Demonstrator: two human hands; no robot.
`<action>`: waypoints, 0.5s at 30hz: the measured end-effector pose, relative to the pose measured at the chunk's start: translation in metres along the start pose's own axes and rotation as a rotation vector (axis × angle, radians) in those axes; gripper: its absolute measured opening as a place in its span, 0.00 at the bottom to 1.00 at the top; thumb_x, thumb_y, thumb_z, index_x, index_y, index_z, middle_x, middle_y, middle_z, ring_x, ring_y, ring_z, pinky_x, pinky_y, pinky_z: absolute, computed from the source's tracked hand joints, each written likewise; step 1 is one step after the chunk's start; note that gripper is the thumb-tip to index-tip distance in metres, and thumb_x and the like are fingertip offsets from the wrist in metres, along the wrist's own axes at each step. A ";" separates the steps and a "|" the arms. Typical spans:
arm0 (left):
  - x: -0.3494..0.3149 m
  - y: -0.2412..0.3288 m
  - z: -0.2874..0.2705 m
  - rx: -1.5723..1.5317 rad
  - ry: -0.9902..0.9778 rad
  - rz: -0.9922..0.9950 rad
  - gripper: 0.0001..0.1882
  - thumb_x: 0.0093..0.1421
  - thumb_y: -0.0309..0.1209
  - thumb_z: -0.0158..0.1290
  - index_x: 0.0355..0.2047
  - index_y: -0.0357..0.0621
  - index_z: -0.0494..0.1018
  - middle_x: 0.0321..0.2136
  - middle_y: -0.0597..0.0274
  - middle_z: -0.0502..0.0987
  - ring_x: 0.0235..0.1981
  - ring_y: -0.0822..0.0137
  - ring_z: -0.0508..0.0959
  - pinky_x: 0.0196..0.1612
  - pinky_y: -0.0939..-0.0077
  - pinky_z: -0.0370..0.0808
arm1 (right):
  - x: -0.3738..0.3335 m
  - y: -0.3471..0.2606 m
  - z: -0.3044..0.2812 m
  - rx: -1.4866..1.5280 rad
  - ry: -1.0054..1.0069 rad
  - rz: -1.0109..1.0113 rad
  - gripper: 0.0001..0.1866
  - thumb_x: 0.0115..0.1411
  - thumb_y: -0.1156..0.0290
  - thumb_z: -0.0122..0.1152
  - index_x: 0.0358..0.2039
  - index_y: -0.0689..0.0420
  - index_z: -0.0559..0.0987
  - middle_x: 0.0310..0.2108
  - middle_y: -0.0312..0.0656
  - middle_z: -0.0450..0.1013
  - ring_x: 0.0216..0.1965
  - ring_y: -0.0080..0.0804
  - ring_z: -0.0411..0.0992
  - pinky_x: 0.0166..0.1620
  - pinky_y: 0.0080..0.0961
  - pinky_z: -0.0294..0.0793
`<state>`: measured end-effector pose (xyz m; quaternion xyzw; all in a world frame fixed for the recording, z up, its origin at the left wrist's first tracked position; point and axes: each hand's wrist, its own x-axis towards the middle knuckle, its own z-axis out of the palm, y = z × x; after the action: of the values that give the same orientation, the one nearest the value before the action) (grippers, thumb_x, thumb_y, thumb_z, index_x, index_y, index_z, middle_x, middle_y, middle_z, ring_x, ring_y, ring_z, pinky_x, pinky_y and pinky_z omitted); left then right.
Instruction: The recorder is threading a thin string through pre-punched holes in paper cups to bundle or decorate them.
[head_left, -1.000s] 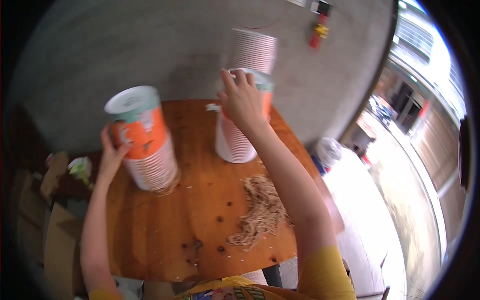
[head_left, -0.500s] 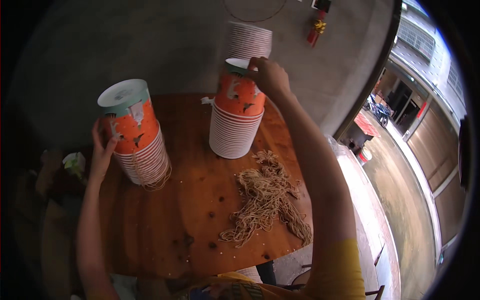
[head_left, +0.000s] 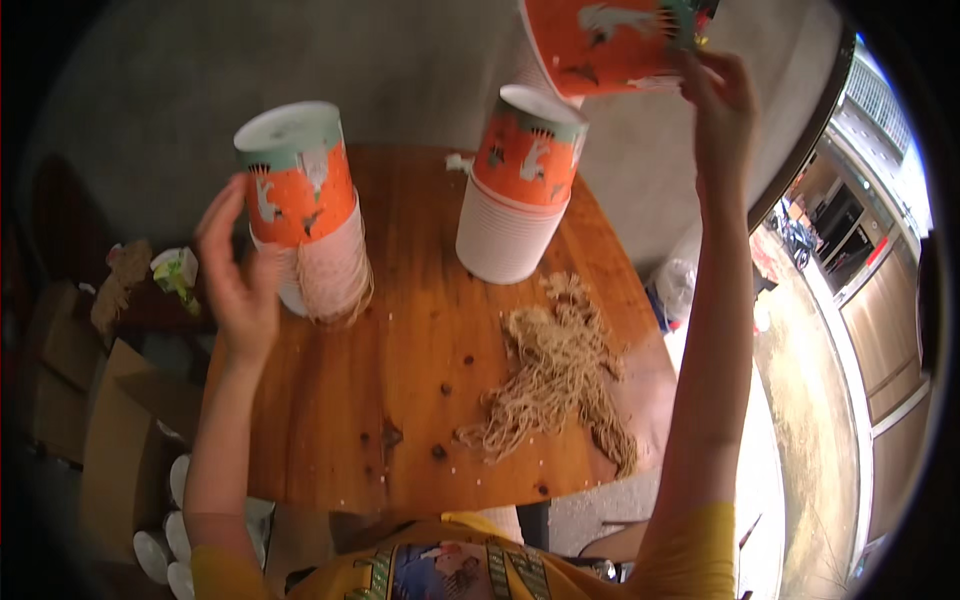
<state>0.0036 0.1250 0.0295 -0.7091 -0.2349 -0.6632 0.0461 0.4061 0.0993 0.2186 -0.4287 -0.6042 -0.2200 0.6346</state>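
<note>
Pinched at its green rim, an orange paper bucket (head_left: pixel 605 45) hangs tilted on its side in my right hand (head_left: pixel 725 95), above the far right of the table. Below it stands a stack of nested paper buckets (head_left: pixel 530 160), upside down, with white rims piled beneath one orange wall. My left hand (head_left: pixel 240 285) is beside a second upside-down bucket stack (head_left: pixel 300 195), its fingers apart; whether they touch the wall is unclear. Beige string (head_left: pixel 335 285) loops around that stack's lower part. A tangled heap of beige string (head_left: pixel 555 365) lies on the right of the table.
The wooden table (head_left: pixel 410 400) has a curved edge. Behind the right stack, another white stack (head_left: pixel 528 72) is partly hidden. At lower left, a cardboard box (head_left: pixel 115 450) stands near several white tubs (head_left: pixel 175 540). A clear plastic bag (head_left: pixel 678 285) is right of the table.
My right hand has lifted a bucket off the right stack, up and to the right. My left hand has loosened from the left stack's side. The view has shifted.
</note>
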 end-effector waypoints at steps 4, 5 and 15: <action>-0.005 0.078 0.036 -0.185 -0.262 -0.039 0.37 0.56 0.38 0.61 0.62 0.39 0.58 0.62 0.51 0.62 0.65 0.53 0.59 0.65 0.58 0.57 | -0.135 -0.060 0.001 0.490 0.021 0.512 0.09 0.61 0.67 0.62 0.35 0.58 0.73 0.28 0.36 0.73 0.31 0.22 0.71 0.37 0.20 0.71; -0.018 0.088 0.044 -0.216 -0.310 -0.097 0.40 0.54 0.36 0.63 0.62 0.39 0.57 0.63 0.50 0.61 0.67 0.52 0.56 0.65 0.56 0.56 | -0.175 -0.062 0.001 0.646 -0.073 0.729 0.09 0.61 0.67 0.61 0.35 0.57 0.72 0.30 0.35 0.72 0.33 0.23 0.71 0.36 0.20 0.69; -0.082 0.115 0.022 0.070 -0.765 -0.047 0.22 0.52 0.22 0.58 0.49 0.43 0.68 0.34 0.58 0.74 0.42 0.56 0.72 0.58 0.54 0.61 | -0.314 -0.049 -0.055 -0.097 -0.820 0.259 0.16 0.53 0.72 0.64 0.44 0.55 0.76 0.39 0.41 0.74 0.44 0.45 0.68 0.49 0.37 0.69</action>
<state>0.0680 0.0093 -0.0237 -0.8978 -0.2738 -0.3432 -0.0356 0.3437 -0.0465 -0.0628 -0.5822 -0.7367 0.0219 0.3434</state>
